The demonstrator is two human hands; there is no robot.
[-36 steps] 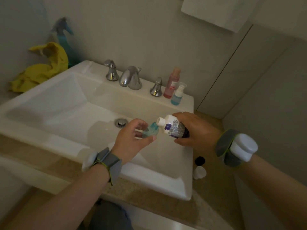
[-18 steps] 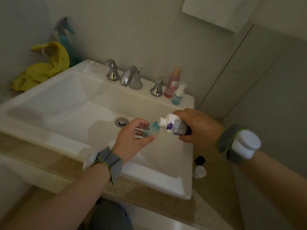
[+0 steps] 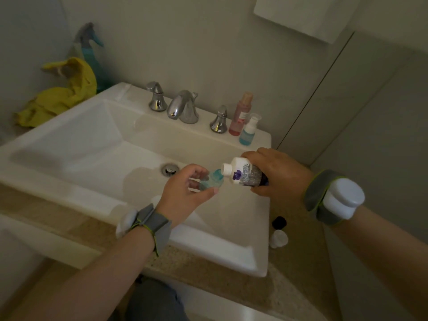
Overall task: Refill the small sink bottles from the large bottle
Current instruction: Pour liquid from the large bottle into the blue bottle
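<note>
Right hand (image 3: 279,176) tilts large bottle (image 3: 243,173) at small bottle (image 3: 212,183) over sink (image 3: 220,256), caps (image 3: 278,238) alongside.

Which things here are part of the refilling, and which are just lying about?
Job: large bottle, right hand; small teal bottle, left hand; pink bottle; blue bottle; black cap; white cap.
Lying about: yellow cloth; spray bottle; faucet.
</note>
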